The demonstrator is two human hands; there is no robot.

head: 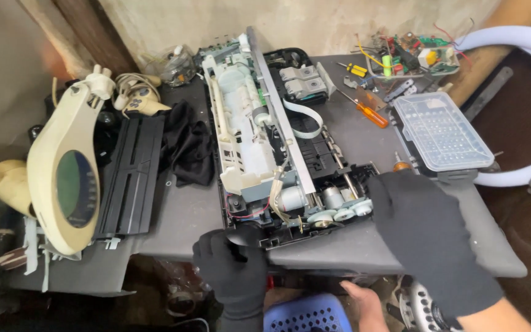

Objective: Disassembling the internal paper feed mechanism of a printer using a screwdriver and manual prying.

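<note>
Two gloved hands frame the near end of the opened printer chassis, which lies on our grey table with its long axis running from the near edge away to the far wall, tilted slightly leftward at the far end. Our left hand is closed around the chassis's near-left corner, fingers curled over the dark plastic edge. Our right hand rests flat and open-fingered over the near-right corner, beside the white gear train; we cannot tell whether it grips anything beneath the palm. So the chassis extends away from both hands, its bulk far of them, and each hand is about equally close to its own corner. Left of the chassis lies a black tray panel, a black cloth, and a cream magnifier lamp. Right of it sit an orange-handled screwdriver and a clear bit case. A bare hand shows below the table's near edge.
</note>
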